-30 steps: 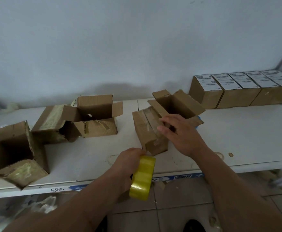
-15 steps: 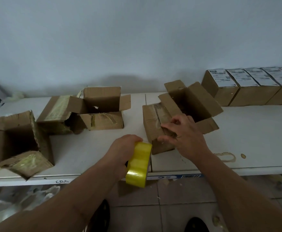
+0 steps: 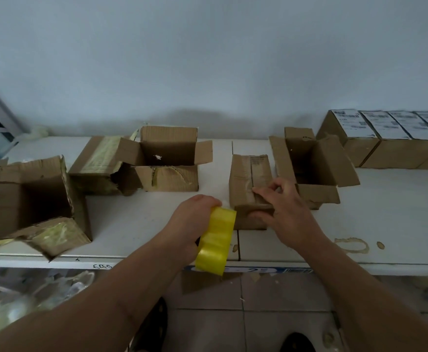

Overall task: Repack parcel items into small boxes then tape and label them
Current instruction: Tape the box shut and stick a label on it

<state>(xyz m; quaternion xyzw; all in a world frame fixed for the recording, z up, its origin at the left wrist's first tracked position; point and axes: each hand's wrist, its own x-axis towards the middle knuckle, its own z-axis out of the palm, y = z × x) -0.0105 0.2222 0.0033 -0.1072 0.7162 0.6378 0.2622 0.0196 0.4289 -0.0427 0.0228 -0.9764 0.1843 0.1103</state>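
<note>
On the white table, everything is placed here relative to the closed small box. Far to its left, a torn open carton is seen, its inside dark and its contents not discernible. Nearer on the left, a second open carton is shown with only a small white scrap visible inside. Just left of the closed small box, a yellow tape roll is gripped by the left hand, fingers curled round it. The closed small box is laid with its long axis running away from the person; its near end is pressed by the right hand, fingers bent on the top seam. Touching it on the right, an open box is seen, nothing distinguishable within. Farther right, a row of labelled boxes is set against the wall.
</note>
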